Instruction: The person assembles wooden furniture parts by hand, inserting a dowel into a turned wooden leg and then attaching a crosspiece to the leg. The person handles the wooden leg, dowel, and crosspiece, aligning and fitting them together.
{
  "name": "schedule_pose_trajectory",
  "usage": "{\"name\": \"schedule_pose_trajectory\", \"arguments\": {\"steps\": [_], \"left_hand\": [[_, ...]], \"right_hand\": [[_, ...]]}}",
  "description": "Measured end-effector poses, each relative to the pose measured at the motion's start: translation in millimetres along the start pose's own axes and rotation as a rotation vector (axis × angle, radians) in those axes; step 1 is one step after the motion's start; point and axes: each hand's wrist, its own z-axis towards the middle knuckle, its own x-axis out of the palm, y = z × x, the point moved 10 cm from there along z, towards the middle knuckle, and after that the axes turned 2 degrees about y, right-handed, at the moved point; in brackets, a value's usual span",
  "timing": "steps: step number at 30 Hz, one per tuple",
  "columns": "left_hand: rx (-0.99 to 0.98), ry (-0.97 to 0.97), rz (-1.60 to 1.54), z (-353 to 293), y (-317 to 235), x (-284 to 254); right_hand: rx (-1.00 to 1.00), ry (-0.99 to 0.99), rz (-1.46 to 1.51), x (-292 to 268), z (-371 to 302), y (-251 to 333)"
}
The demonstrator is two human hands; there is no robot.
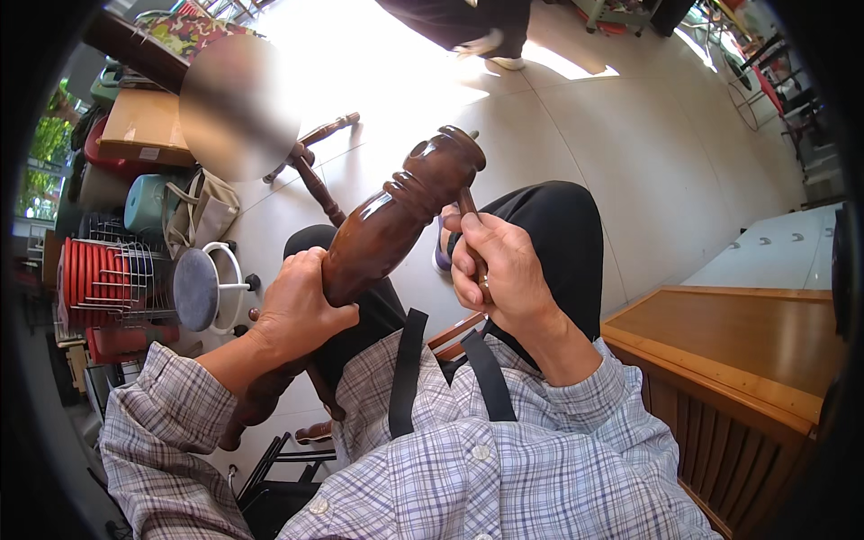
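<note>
A thick, glossy dark-brown turned wooden post (382,225) lies slantwise across my lap, its ringed upper end pointing away to the right, with a small pin at the tip. My left hand (297,301) is wrapped round it below the bulge. Behind that hand the post runs on toward my left side, partly under my forearm. My right hand (499,270) grips a slim brown wooden rod (468,205) against the side of the post's upper end. Whether the rod is fixed into the post, I cannot tell. Something gold-coloured shows at my right fingers.
Turned wooden legs (315,184) stand on the pale tiled floor ahead. To the left are a round grey stool (196,290), red plates in a wire rack (99,283), a beige bag (205,211) and a cardboard box (144,126). A wooden cabinet (720,346) is at my right. Another person's legs (495,31) show far ahead.
</note>
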Motion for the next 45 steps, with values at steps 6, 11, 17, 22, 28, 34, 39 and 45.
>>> {"name": "schedule_pose_trajectory", "arguments": {"steps": [6, 11, 17, 22, 28, 34, 39, 45], "left_hand": [[0.025, 0.064, 0.0, 8.4, -17.2, 2.6], [0.037, 0.071, -0.057, 11.9, -13.9, 4.3], [0.072, 0.058, -0.044, 12.8, -14.2, 5.9], [0.064, 0.084, -0.018, 13.9, -19.5, 7.7], [0.048, 0.077, -0.02, 16.8, -19.4, 7.9], [0.028, 0.098, -0.08, 20.3, -19.9, 8.6], [0.023, 0.102, -0.047, 17.8, -19.3, 9.2], [0.009, 0.111, -0.056, 17.7, -22.7, 9.0]], "right_hand": [[0.045, 0.194, 0.602, 1.3, -9.2, -7.5], [0.11, 0.375, 1.172, 20.7, -7.3, -10.1], [0.122, 0.17, 0.655, 0.0, -9.9, -8.2], [-0.145, -0.242, -0.652, -26.4, -25.7, 41.6], [0.063, -0.012, 0.315, -16.0, -18.8, 4.5], [0.094, 0.201, 1.139, 5.4, -11.6, -14.0], [0.017, -0.186, 0.186, -24.9, -20.5, -0.6], [-0.078, -0.312, -0.121, -46.6, -26.8, 11.5]]}}
